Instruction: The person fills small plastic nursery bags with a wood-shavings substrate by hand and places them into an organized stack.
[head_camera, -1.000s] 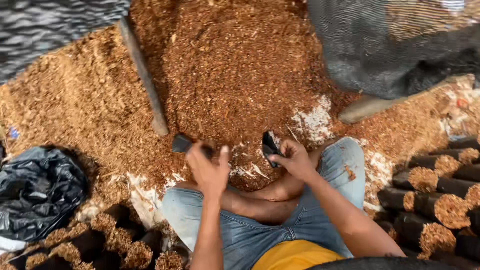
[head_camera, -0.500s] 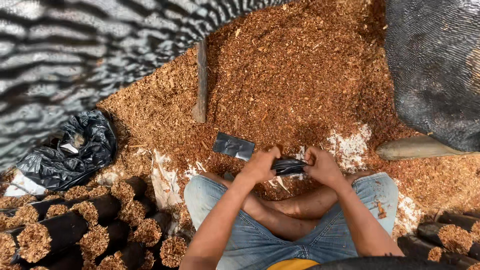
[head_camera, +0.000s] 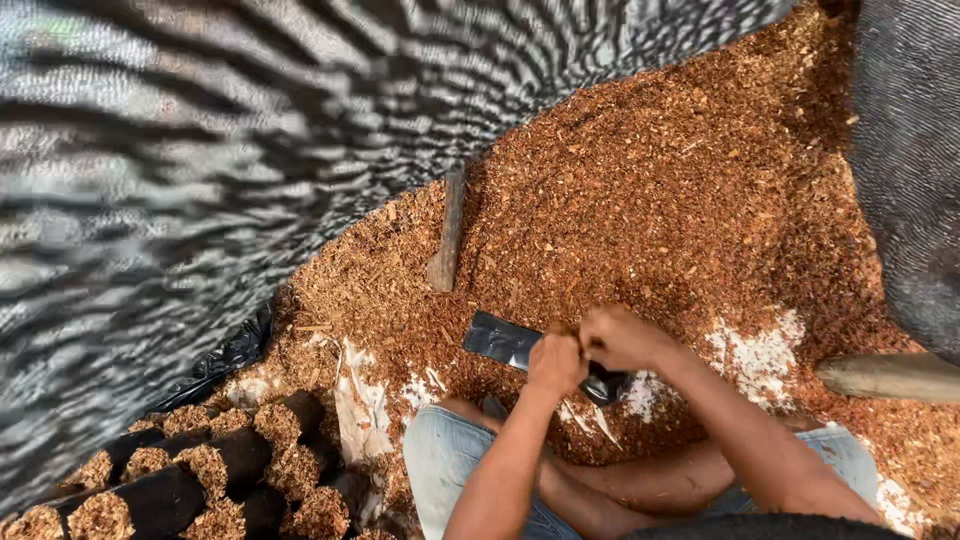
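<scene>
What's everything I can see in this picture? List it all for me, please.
Small plastic bag: one, black, flat, held in both hands over the heap.
Sawdust heap: one, reddish-brown, covering the ground ahead.
Wooden stick: one, grey-brown, lying on the heap.
Filled bags: a stack, black, sawdust at their open ends, lower left.
Mesh netting: grey, blurred, upper left and right edge.
White patches: several, on the ground near the knees.
Jeans: blue, on the seated person's legs.
Left hand: gripping the bag.
Right hand: gripping the bag.
</scene>
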